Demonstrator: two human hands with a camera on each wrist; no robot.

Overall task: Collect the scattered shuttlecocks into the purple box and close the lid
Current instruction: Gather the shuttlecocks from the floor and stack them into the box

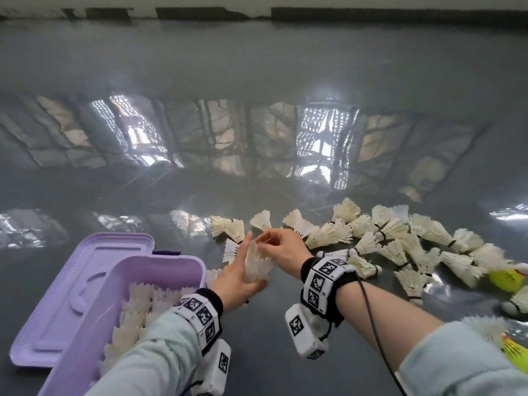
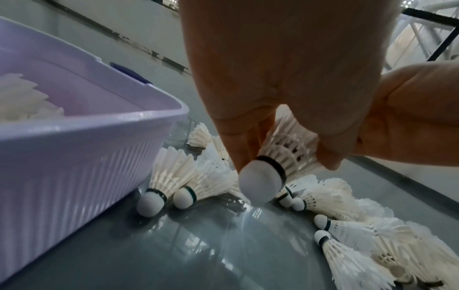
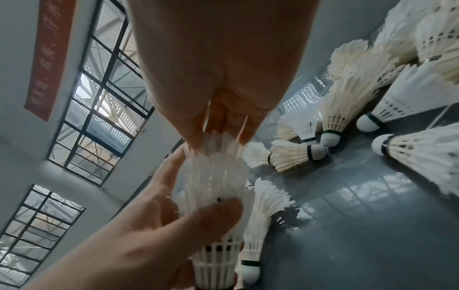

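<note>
Here the left hand [image 1: 240, 277] curled round a white shuttlecock stack [image 1: 257, 267] just right of the open purple box [image 1: 160, 270], while the right hand [image 1: 281, 247] pinched its brittle, featherlight skirt tips, perhaps nesting another; the stiffer base seemed the safer hold.

Left hand [image 1: 238, 277] grips a shuttlecock [image 1: 257, 262]; right hand [image 1: 281, 245] seemingly pinches its blurred feathers.
</note>
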